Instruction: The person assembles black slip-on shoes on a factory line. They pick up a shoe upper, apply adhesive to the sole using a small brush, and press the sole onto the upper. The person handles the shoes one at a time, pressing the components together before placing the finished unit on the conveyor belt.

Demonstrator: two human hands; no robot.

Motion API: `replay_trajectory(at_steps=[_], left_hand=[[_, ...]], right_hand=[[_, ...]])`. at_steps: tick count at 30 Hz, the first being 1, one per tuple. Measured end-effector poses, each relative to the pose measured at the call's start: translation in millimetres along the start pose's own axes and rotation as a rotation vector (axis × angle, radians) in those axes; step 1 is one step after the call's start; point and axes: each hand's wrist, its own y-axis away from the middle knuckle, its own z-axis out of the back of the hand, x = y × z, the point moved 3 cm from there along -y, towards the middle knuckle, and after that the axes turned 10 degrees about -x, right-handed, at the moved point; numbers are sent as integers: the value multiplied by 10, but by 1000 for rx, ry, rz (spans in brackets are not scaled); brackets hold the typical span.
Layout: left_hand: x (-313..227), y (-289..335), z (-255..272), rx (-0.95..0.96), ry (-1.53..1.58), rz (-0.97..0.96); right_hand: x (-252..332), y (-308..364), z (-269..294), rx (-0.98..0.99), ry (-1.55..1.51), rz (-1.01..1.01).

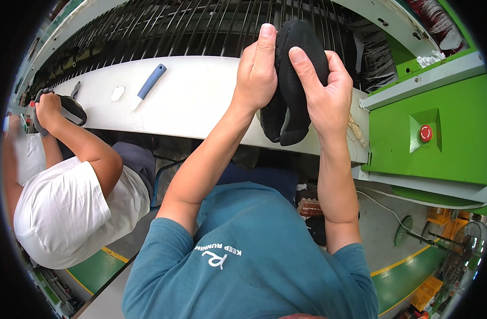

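At the upper centre of the frame, my left hand (257, 74) and right hand (330, 90) grip opposite sides of a black ribbed shoe upper (290, 90); toward the upper left, a blue-handled knife (152, 81) lies on the white surface (195, 95).

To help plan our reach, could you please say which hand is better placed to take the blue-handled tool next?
Probably the left hand: the blue-handled tool lies to its left on the white table, and the right hand is farther. Both hold the black shoe.
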Motion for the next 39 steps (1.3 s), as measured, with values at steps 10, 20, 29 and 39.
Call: replay_trajectory(at_steps=[10, 20, 29, 39], left_hand=[[-30, 35, -33, -1, -31, -42], [-60, 268, 13, 124, -247, -253], [-347, 362, 99, 84, -181, -216], [-423, 426, 230, 77, -338, -305]], right_hand=[[-21, 1, 61, 68, -40, -21], [-121, 23, 186, 90, -132, -53], [-25, 225, 110, 122, -89, 36], [65, 363, 53, 203, -98, 91]])
